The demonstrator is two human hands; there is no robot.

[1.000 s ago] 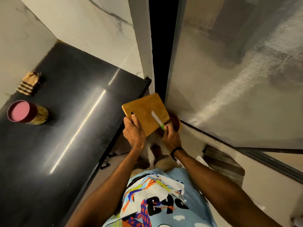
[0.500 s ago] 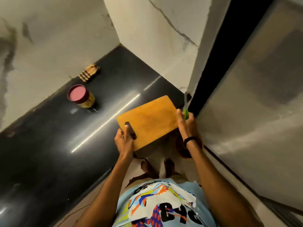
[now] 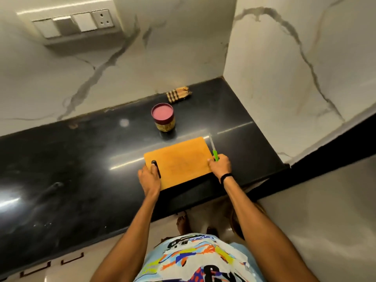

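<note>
An orange cutting board (image 3: 181, 159) lies flat on the black counter (image 3: 71, 169), close to its front edge. My left hand (image 3: 149, 178) grips the board's left end by the dark handle slot. My right hand (image 3: 220, 165) is at the board's right edge and holds a knife (image 3: 214, 151) with a green handle; its blade points away from me along the board's side.
A jar with a pink lid (image 3: 163, 120) stands just behind the board. A striped brown item (image 3: 178, 94) lies by the back wall. Marble walls close the counter at the back and right. A switch panel (image 3: 73, 23) sits on the wall.
The board has come from beside the counter's end onto the counter top and now lies flat. Both hands moved with it, and the view turned toward the back wall.
</note>
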